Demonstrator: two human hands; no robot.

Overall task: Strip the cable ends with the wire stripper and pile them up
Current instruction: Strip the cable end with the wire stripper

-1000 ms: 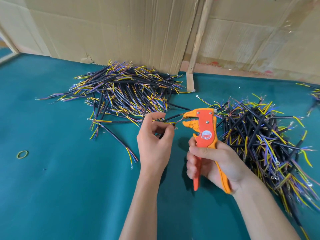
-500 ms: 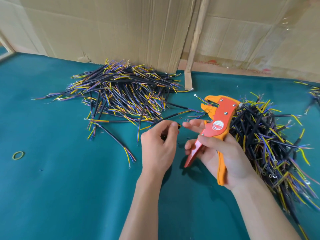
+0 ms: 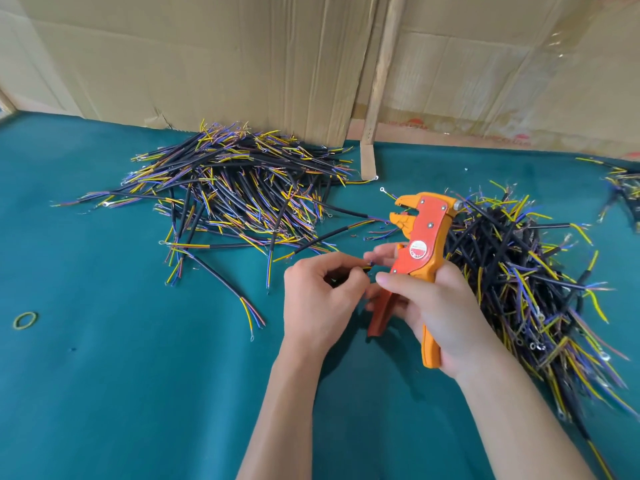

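Creased cardboard sheets [image 3: 214,60] fill the top of the frame, standing behind a teal-covered bench [image 3: 104,393] that runs out of view at the bottom and both sides. A wide pile of black cables [image 3: 235,192] with yellow, blue and red cores lies upper centre-left; a second pile [image 3: 519,282] sits at right, its lower end cut off by the frame edge. The right hand [image 3: 433,313] at lower centre grips the orange wire stripper [image 3: 420,251], fingers wrapped round its handles, which stand apart; its toothed head points toward upper left. Just left of it, the left hand [image 3: 318,299] pinches one cable end [image 3: 367,267] between curled fingers, most of that cable hidden in the fist. A small rubber band [image 3: 25,320] lies at far left.
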